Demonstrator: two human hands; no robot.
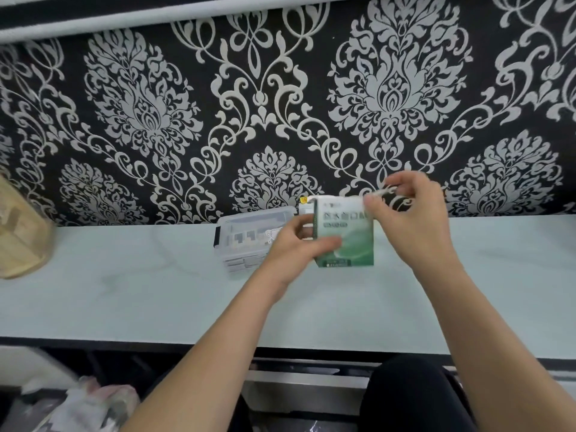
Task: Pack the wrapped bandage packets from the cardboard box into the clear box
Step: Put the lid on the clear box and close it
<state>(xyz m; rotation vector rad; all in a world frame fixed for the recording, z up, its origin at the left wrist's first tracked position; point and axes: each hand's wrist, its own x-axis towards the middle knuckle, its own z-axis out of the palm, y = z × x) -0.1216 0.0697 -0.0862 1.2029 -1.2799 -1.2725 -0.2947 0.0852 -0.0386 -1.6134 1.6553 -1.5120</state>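
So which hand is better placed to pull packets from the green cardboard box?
Likely right: the right hand pinches at the top of the green cardboard box, which the left hand grips.

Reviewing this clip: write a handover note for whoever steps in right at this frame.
Left hand grips the cardboard box, upright over the table.
Right hand pinches a white piece at the box's top edge; whether it is a flap or a packet is too blurred to tell.
Clear box sits on the table behind the left hand, with some items showing through its wall.
Done: cardboard box in hand.
Left: take the packets out and put them in the clear box. How many are already packed cannot be told.
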